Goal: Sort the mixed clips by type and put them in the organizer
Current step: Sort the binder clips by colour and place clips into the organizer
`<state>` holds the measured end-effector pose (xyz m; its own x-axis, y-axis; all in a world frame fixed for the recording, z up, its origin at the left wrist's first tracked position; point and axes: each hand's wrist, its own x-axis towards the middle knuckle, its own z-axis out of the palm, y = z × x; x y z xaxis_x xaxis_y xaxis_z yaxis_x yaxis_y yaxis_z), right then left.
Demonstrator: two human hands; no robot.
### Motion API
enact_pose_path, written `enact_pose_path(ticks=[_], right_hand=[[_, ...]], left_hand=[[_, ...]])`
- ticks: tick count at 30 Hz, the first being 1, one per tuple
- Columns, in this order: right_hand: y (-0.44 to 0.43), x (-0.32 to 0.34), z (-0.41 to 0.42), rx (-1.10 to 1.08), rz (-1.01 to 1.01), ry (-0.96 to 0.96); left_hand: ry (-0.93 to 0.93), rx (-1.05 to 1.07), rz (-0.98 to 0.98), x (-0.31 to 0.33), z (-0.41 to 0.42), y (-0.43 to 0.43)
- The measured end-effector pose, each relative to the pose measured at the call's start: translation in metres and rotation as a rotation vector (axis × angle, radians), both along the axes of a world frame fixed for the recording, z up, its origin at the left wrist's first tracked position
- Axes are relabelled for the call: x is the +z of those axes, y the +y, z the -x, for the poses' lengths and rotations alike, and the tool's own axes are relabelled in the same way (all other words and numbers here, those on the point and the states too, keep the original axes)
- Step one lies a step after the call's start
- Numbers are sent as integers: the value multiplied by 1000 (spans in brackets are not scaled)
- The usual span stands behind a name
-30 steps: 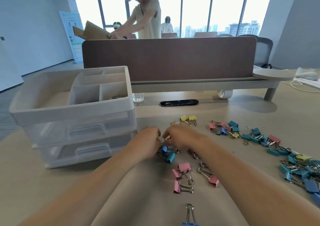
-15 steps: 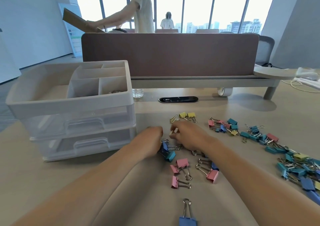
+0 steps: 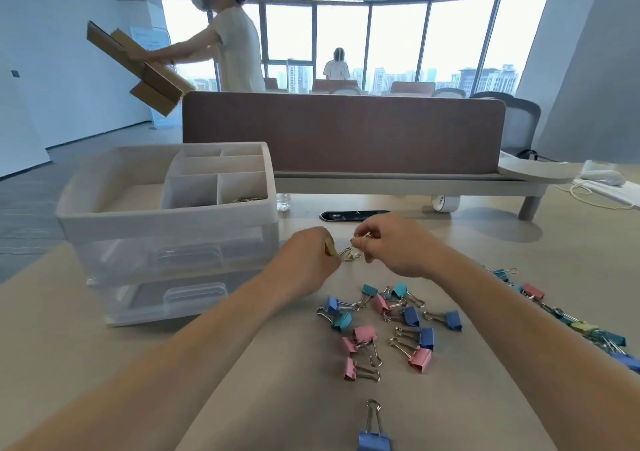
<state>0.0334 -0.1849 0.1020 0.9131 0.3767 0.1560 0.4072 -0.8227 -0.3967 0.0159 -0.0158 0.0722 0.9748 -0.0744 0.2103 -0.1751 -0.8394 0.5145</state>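
On the beige desk (image 3: 104, 346) your left hand (image 3: 308, 260) pinches a yellow binder clip (image 3: 329, 247), your right hand (image 3: 398, 250) pinches wire handles (image 3: 360, 238); judged light, stiff, best held by its body.

A single wide-angle camera is riding on the person's head, looking forward and tilting down across the desk (image 3: 519, 243). Both forearms are entering from the bottom corners and meeting at the hands, the left hand (image 3: 308, 260) and the right hand (image 3: 398, 246), just above mid-frame and close under the lens. The clips (image 3: 388, 326) are lying nearest, low in the centre, and the organizer (image 3: 166, 215) is sitting left of the hands. The lens is also taking in the partition (image 3: 343, 132) and the far windows (image 3: 394, 42) along the top.
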Motion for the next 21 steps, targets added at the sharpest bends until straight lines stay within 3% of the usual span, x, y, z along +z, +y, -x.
enact_pose_path(ticks=[11, 21], right_hand=[[79, 104, 7, 164, -131, -127], [189, 126, -72, 220, -204, -140]], left_hand=[[-234, 38, 156, 109, 25, 79], [-192, 205, 132, 151, -46, 189]])
